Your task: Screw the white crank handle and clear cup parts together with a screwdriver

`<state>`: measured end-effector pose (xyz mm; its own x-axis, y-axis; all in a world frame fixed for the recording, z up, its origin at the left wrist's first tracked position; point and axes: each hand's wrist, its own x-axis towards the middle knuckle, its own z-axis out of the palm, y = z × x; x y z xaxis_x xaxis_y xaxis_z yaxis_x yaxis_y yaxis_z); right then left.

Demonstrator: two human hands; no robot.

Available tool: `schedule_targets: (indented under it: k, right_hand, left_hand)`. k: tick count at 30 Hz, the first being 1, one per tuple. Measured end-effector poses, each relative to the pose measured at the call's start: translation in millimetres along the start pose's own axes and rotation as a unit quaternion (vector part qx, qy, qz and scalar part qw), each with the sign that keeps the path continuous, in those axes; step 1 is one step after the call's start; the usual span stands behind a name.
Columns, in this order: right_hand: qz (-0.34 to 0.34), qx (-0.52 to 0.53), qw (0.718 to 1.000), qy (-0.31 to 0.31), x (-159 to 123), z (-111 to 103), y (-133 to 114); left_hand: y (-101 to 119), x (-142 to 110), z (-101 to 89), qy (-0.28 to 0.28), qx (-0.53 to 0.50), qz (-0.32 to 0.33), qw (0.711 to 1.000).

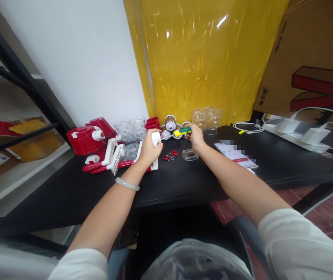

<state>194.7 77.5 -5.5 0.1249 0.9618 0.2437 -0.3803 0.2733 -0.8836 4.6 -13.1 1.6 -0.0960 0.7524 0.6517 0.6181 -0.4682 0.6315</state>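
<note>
Nearest the camera are the wearer's white sleeves (295,233) and a pale covering (195,262) over the lap; beyond them stands the black table (178,186).

The pieces being worked on are near the table's middle, raised above its surface. The left hand (150,148) has its fingers curled around a small white part (156,138). The right hand (196,137) has its fingers closed about the green-and-yellow handle of a screwdriver (183,132), its shaft pointing left to the white part. Whether the tip is seated cannot be told.

Progress: judged partway, with driver and part brought together. Whether any fastening is finished cannot be verified. Small red pieces (170,155) lie loose in a scatter just nearer than the hands, with a clear plastic piece (190,154) to their right, lying apart.

Unjoined stock: to the left, red housings (85,140) and red-and-white handles (110,161); on the far side, clear cups (131,130) and round white-faced parts (170,123). No complete unit is identified; the number outstanding cannot be established.

Also noted: a phone (236,154) at right.
</note>
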Motion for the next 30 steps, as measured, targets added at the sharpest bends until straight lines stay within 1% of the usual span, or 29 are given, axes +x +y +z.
schedule_targets:
  k: [5, 10, 12, 15, 19, 26, 28, 30]
  right_hand:
    - [-0.009, -0.017, 1.000, -0.003, -3.5, 0.6, -1.8]
    - [0.044, 0.023, 0.999, -0.011, -5.3, 0.7, -3.9]
    - [0.053, 0.042, 0.998, -0.011, -4.9, 0.7, -4.3]
    - [0.048, 0.045, 0.998, -0.009, -3.0, 0.5, -3.5]
    - [0.037, 0.027, 0.999, -0.022, -1.6, -0.3, -0.9]
    - [-0.001, -0.002, 0.999, -0.043, -2.4, -1.2, 1.7]
    - [0.004, -0.004, 0.999, -0.040, -0.8, -1.1, 2.9]
    - [0.024, -0.001, 0.999, -0.036, 0.9, -0.9, 3.8]
  left_hand:
    - [-1.9, 0.2, 1.1, -0.004, -0.006, 0.010, 1.000]
    - [0.2, 0.1, 0.0, -0.004, -0.007, 0.002, 1.000]
    - [0.5, 0.1, -0.4, -0.002, -0.004, 0.005, 1.000]
    - [-0.5, 0.0, 0.1, -0.002, -0.003, 0.004, 1.000]
    - [-1.3, 0.1, 1.5, -0.002, -0.013, -0.001, 1.000]
    - [4.2, -0.2, -0.3, 0.003, -0.003, 0.003, 1.000]
    - [4.6, -0.4, -0.5, 0.002, 0.000, 0.006, 1.000]
    - [3.9, -0.4, -0.2, -0.001, -0.005, 0.007, 1.000]
